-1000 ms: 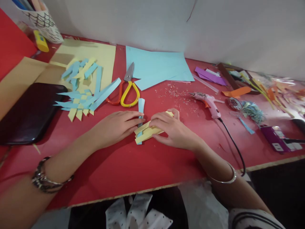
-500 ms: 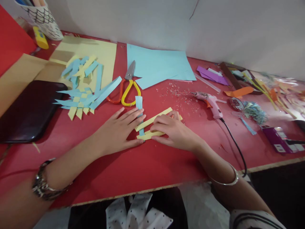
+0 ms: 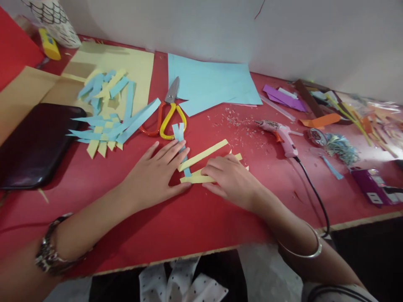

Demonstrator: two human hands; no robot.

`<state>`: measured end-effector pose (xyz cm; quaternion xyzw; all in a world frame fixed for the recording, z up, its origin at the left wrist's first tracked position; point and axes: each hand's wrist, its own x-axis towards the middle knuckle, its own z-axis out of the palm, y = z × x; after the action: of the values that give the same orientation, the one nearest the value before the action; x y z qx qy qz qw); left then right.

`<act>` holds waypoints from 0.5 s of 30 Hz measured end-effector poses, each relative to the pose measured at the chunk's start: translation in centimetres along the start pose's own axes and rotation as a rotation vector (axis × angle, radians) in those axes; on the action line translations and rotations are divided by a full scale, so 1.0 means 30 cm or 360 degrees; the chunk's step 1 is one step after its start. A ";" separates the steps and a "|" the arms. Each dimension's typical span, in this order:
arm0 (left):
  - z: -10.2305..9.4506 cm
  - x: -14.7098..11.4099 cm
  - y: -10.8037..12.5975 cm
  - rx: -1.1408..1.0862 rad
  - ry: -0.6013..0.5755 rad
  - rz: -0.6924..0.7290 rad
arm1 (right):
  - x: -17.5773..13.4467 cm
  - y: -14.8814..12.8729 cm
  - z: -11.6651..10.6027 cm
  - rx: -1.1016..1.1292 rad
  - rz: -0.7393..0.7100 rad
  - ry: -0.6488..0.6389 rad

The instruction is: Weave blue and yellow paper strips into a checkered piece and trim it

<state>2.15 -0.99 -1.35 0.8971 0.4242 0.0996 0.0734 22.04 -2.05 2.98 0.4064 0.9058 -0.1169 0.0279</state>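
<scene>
Well, the person's left hand [image 3: 153, 180] lies flat on the red table [image 3: 157, 235], fingers spread over narrow blue strips [image 3: 178, 132]. From these, yellow strips [image 3: 203, 154] fan out between two and three o'clock, and the right hand [image 3: 234, 180] curls over the lower ones; I can't tell how firmly it grips. Around the yellow strips, scissors [image 3: 172, 91] sit at eleven o'clock, a pink glue gun [image 3: 287, 140] at two, a woven blue-and-yellow piece [image 3: 103, 131] at ten.
</scene>
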 end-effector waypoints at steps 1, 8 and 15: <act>0.000 0.000 -0.001 -0.0004 -0.0010 -0.0001 | 0.000 -0.003 0.002 0.0002 0.0021 0.0005; -0.007 0.001 -0.002 -0.0047 -0.0056 -0.0003 | -0.002 -0.036 0.012 0.0133 0.0179 0.0084; -0.002 0.000 0.000 -0.0074 -0.0031 -0.0014 | -0.011 -0.046 0.006 0.0184 0.0302 -0.0073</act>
<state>2.15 -0.99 -1.30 0.8942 0.4250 0.1004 0.0988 21.23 -3.21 3.11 0.4886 0.8540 -0.1751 0.0359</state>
